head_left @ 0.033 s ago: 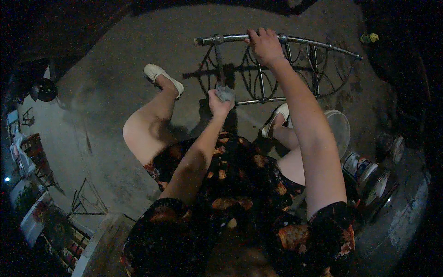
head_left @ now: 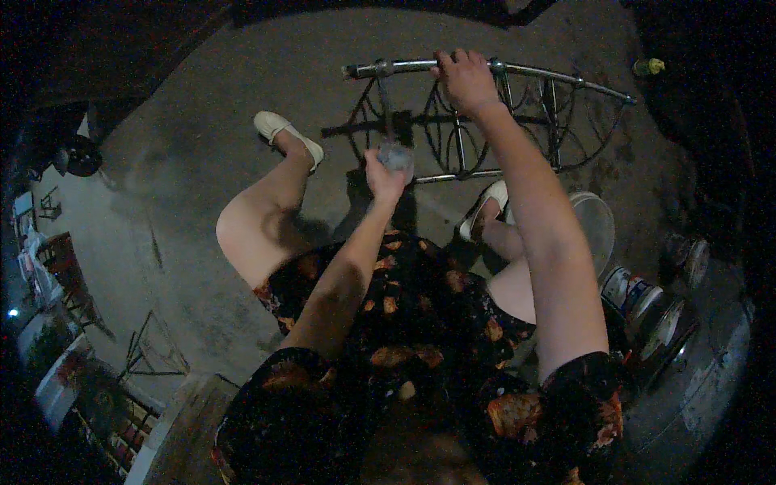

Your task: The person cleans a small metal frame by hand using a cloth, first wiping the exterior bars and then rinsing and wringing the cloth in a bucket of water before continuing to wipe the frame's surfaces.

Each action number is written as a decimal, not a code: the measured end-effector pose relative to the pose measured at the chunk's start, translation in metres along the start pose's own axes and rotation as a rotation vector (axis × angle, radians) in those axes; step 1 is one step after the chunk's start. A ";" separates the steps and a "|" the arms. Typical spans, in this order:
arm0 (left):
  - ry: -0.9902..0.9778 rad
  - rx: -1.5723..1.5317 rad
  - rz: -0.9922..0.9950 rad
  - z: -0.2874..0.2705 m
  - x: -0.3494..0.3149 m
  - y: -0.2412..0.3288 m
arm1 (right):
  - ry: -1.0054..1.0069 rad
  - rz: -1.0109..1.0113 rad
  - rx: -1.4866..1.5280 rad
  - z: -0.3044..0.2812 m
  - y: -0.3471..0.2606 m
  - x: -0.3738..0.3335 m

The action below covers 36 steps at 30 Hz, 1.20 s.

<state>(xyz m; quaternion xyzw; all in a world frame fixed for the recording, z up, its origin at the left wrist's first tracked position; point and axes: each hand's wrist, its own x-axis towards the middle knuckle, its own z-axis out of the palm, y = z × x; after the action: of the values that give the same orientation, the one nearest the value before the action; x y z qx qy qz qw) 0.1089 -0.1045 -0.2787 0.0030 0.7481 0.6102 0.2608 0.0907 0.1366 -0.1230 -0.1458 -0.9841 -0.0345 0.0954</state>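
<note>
A chrome tubular metal rack (head_left: 420,67) with curved wire loops between its bars stands or is held tilted in front of me, over the concrete floor. My right hand (head_left: 467,83) is wrapped over its upper tube, near the middle. Lower and to the left, my left hand (head_left: 384,178) is closed on a crumpled pale grey wad (head_left: 396,158), either cloth or a scouring pad; I cannot tell which. The wad is at the lower end of the rack's left upright (head_left: 386,109). Dim light blurs the fingers holding it.
My white shoes (head_left: 279,125) are planted either side of the rack's near edge. At right stand a round pale lid or basin (head_left: 594,230) and several tubs (head_left: 630,291). A yellow-green bottle (head_left: 648,66) lies at far right. A wooden table corner (head_left: 190,420) is at lower left.
The grey wad in my left hand has shifted very slightly, and the rack has moved a touch to the right. My right hand keeps its place on the tube.
</note>
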 end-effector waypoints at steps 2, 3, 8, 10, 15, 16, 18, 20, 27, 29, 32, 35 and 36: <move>0.044 -0.011 0.159 0.007 0.013 0.071 | -0.035 0.020 -0.006 0.006 0.006 0.000; 0.087 0.130 0.244 0.006 0.021 0.108 | -0.058 0.020 -0.004 0.007 0.007 0.000; 0.121 0.178 0.389 0.005 0.043 0.188 | -0.086 -0.007 -0.025 0.006 0.005 0.005; 0.111 0.255 0.334 0.003 0.030 0.156 | -0.082 -0.015 -0.030 -0.002 0.000 0.009; 0.179 0.373 0.363 0.002 -0.005 0.054 | 0.029 -0.029 0.018 0.000 -0.003 0.004; 0.186 0.316 0.341 0.006 -0.008 0.041 | 0.051 -0.030 0.018 -0.001 -0.003 0.004; 0.264 0.360 0.340 0.015 -0.022 0.035 | 0.071 -0.025 0.010 0.001 -0.001 0.001; 0.261 0.332 0.238 0.015 -0.029 0.013 | 0.060 -0.016 0.023 -0.001 -0.004 0.003; 0.168 0.305 0.125 0.009 -0.039 -0.015 | -0.039 0.030 0.044 -0.007 -0.006 -0.001; 0.159 0.150 0.076 0.007 -0.026 -0.039 | -0.056 0.033 0.044 -0.012 -0.007 0.003; 0.230 -0.093 0.156 -0.011 0.012 -0.075 | -0.051 -0.023 0.084 -0.017 -0.021 0.013; 0.145 -0.122 0.205 -0.001 -0.002 0.045 | -0.066 0.049 0.083 -0.014 -0.002 -0.002; 0.131 -0.063 0.218 0.000 -0.006 0.083 | 0.047 0.038 0.067 0.005 0.007 -0.011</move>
<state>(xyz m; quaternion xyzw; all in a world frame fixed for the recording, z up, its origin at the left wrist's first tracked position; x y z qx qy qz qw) 0.0881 -0.0855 -0.2007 0.0361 0.7393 0.6569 0.1434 0.1024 0.1406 -0.1294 -0.1602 -0.9793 -0.0033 0.1237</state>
